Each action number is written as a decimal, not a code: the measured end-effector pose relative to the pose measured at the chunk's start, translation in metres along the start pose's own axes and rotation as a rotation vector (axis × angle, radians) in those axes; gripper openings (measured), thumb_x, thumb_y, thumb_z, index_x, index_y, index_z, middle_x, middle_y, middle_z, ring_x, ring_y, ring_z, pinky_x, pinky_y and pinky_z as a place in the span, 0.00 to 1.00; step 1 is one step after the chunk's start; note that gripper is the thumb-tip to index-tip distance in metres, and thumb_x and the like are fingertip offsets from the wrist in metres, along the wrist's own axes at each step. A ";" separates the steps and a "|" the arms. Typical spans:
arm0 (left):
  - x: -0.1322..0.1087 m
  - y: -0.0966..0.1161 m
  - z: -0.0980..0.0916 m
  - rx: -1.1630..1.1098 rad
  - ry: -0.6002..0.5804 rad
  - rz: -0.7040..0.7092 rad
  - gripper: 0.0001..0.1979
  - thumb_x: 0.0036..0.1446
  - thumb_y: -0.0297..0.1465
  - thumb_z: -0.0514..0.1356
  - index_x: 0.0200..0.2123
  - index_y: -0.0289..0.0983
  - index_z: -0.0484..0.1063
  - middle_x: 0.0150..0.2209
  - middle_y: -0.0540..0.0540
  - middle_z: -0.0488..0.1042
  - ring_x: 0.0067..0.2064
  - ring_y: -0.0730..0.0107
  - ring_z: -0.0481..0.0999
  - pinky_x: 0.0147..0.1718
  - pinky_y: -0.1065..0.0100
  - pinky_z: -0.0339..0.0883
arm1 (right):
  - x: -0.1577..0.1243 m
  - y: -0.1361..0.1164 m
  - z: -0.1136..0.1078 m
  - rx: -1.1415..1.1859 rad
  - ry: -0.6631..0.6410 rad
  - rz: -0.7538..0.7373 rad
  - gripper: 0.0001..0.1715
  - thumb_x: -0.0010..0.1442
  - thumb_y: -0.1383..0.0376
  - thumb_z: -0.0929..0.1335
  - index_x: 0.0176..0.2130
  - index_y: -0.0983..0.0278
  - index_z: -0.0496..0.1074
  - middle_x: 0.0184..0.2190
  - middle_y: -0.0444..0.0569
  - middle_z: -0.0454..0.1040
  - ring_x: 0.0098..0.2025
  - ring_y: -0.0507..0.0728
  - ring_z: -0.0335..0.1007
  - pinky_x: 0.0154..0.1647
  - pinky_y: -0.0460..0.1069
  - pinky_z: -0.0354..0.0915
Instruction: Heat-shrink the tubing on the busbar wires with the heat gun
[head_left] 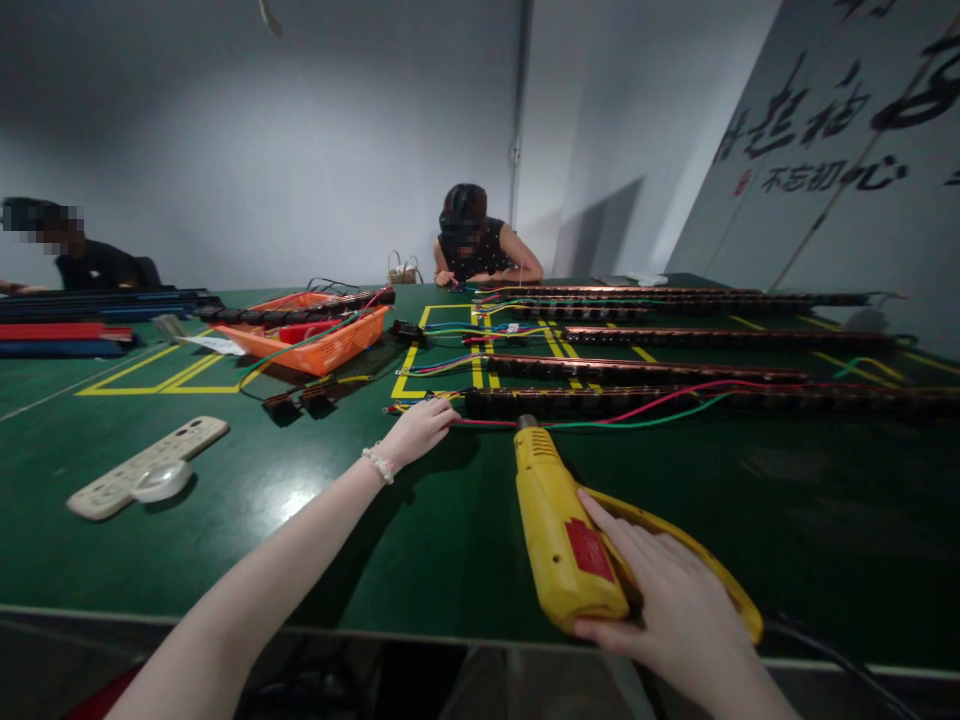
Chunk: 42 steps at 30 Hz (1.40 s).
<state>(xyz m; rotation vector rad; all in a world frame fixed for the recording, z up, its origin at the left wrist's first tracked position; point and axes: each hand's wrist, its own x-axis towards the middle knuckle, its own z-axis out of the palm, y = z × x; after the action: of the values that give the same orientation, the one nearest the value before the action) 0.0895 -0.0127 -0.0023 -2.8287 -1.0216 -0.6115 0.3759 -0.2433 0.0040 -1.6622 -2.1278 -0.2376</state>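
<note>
Progress: seemingly partway. One near strip (pixel 697 403), dark and long, on the green worktop (pixel 315 560); wired, with red wire (pixel 630 408) and green wire (pixel 652 423) loose along and over it. Finished joins: too small to tell. Two further strips, middle strip (pixel 645 370) and far strip (pixel 735 338), lie behind, apart from both hands, wire ends trailing left; apparently left for now.

One heat gun (pixel 544 520), yellow, nozzle just beside the near strip and its wires. Whether running: cannot tell.

Right hand (pixel 667 590): wrapped around the heat gun's handle.

Left hand (pixel 421 430): fingers together, bent down at the near strip's left end, by the red wire; pinch or mere touch, cannot tell. Heat gun nozzle: to its right, near.

Also: orange basket (pixel 334 352), beyond the left hand, leftward.
</note>
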 end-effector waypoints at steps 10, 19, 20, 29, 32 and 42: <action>-0.046 -0.011 -0.019 -0.085 0.058 -0.274 0.16 0.64 0.40 0.47 0.40 0.40 0.71 0.41 0.46 0.75 0.42 0.67 0.74 0.40 0.69 0.64 | 0.014 -0.014 -0.006 0.039 -0.078 -0.015 0.69 0.39 0.41 0.71 0.68 0.60 0.39 0.43 0.50 0.74 0.40 0.63 0.72 0.38 0.56 0.67; -0.063 -0.017 -0.025 -0.259 0.023 -0.343 0.21 0.62 0.44 0.48 0.28 0.36 0.68 0.21 0.52 0.66 0.25 0.75 0.63 0.27 0.73 0.57 | 0.015 -0.031 0.001 -0.069 0.017 -0.068 0.63 0.46 0.35 0.66 0.67 0.63 0.42 0.45 0.54 0.74 0.38 0.63 0.73 0.37 0.55 0.66; -0.063 -0.018 -0.025 -0.250 0.051 -0.340 0.20 0.62 0.44 0.48 0.28 0.35 0.68 0.22 0.52 0.66 0.25 0.75 0.64 0.28 0.73 0.57 | 0.015 -0.036 0.002 -0.071 0.024 -0.071 0.63 0.47 0.35 0.65 0.67 0.64 0.42 0.44 0.54 0.74 0.38 0.62 0.72 0.37 0.55 0.66; -0.053 -0.033 -0.016 -0.260 0.132 -0.235 0.13 0.61 0.34 0.50 0.34 0.35 0.71 0.37 0.43 0.73 0.39 0.67 0.71 0.44 0.66 0.64 | 0.026 -0.084 0.013 -0.059 0.061 -0.106 0.62 0.48 0.31 0.59 0.66 0.68 0.46 0.40 0.56 0.75 0.36 0.63 0.72 0.36 0.55 0.63; -0.056 -0.034 -0.019 -0.218 0.142 -0.262 0.16 0.62 0.37 0.49 0.30 0.35 0.71 0.37 0.43 0.72 0.40 0.67 0.71 0.44 0.67 0.63 | 0.029 -0.097 0.017 -0.041 0.054 -0.102 0.62 0.48 0.30 0.58 0.65 0.69 0.49 0.39 0.56 0.75 0.37 0.63 0.72 0.37 0.55 0.63; -0.058 -0.050 -0.013 -0.282 0.094 -0.487 0.26 0.61 0.46 0.45 0.20 0.35 0.64 0.22 0.50 0.65 0.26 0.74 0.60 0.28 0.70 0.54 | 0.050 -0.145 0.032 0.036 -0.042 -0.170 0.65 0.46 0.29 0.59 0.64 0.72 0.50 0.38 0.56 0.73 0.38 0.63 0.69 0.41 0.56 0.60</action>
<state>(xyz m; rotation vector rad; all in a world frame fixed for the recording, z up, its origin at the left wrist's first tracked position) 0.0134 -0.0107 -0.0166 -2.7358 -1.7489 -0.9884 0.2205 -0.2259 0.0154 -1.4792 -2.2937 -0.2156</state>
